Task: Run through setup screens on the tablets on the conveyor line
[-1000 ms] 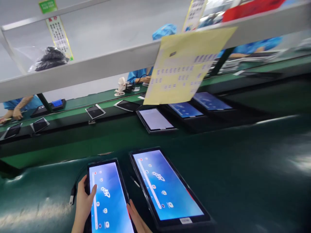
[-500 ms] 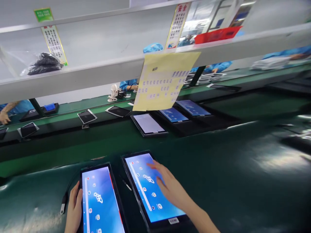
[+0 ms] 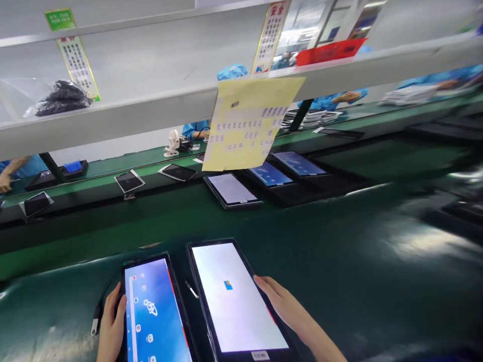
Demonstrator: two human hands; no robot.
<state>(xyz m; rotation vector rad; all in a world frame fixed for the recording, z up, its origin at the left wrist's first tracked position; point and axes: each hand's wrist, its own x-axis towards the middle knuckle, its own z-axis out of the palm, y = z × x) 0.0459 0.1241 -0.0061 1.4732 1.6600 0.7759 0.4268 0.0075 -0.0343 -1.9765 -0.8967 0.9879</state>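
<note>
Two tablets lie side by side on the dark green mat in front of me. The left tablet point(image 3: 153, 309) shows a blue home screen with icons. My left hand point(image 3: 110, 322) grips its left edge, fingers curled round the frame. The right tablet point(image 3: 234, 296) shows a white screen with a small blue and yellow mark in the middle. My right hand point(image 3: 281, 301) rests on that tablet's right edge, fingers stretched out flat and holding nothing. A black cable with a plug point(image 3: 95, 324) lies just left of my left hand.
A yellow sheet point(image 3: 247, 120) hangs from the white shelf point(image 3: 151, 108) overhead. Three lit tablets point(image 3: 232, 188) lie on the belt beyond, with dark tablets point(image 3: 128, 180) further left. Other people's hands and blue sleeves point(image 3: 11, 171) work across the line. A black bundle in a bag point(image 3: 62, 95) sits on the shelf.
My right hand left the left tablet, tapped the right tablet's screen, then drew back to its right edge. That screen turned from blue home screen to white. My left hand stayed put.
</note>
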